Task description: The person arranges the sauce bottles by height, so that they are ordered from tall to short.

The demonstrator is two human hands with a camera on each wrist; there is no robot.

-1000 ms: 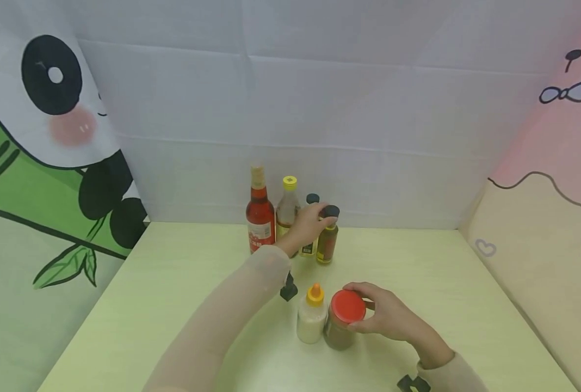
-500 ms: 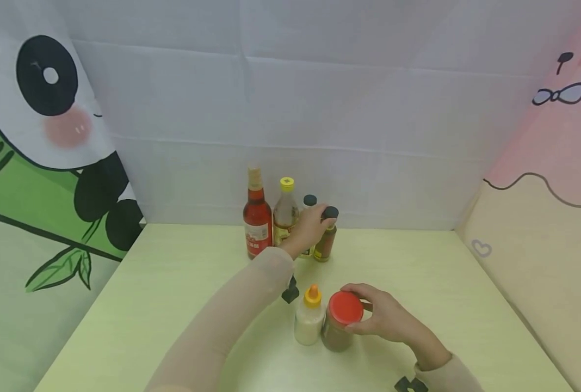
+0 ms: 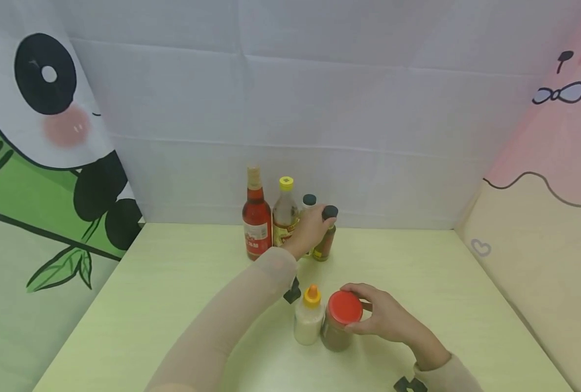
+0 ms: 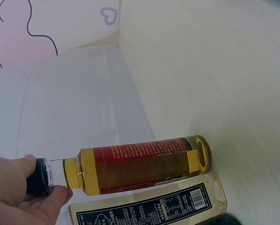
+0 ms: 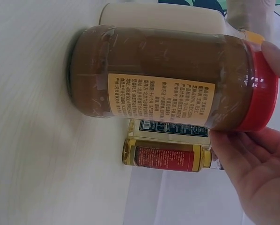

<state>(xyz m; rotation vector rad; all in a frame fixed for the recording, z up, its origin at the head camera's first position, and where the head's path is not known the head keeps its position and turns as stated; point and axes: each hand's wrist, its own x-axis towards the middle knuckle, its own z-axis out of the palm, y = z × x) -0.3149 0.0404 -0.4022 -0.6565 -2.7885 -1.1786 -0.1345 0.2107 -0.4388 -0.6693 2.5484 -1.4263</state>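
In the head view my left hand reaches to the back row and holds a small oil bottle by its black cap. The left wrist view shows finger and thumb pinching that cap; the bottle has a red label with yellow bands. Beside it stands a second bottle with a dark label. My right hand grips a jar of brown paste round its red lid. The jar stands upright on the table, close beside a squeeze bottle with an orange-yellow tip.
A tall red bottle and a clear bottle with a yellow cap stand left of the held oil bottle. Behind them hangs a pale cloth. The pale table is bordered by printed side panels.
The head view has shifted slightly. My left wrist has edged a little to the right, covering more of the bottle behind it. My right hand and the jar look unchanged.
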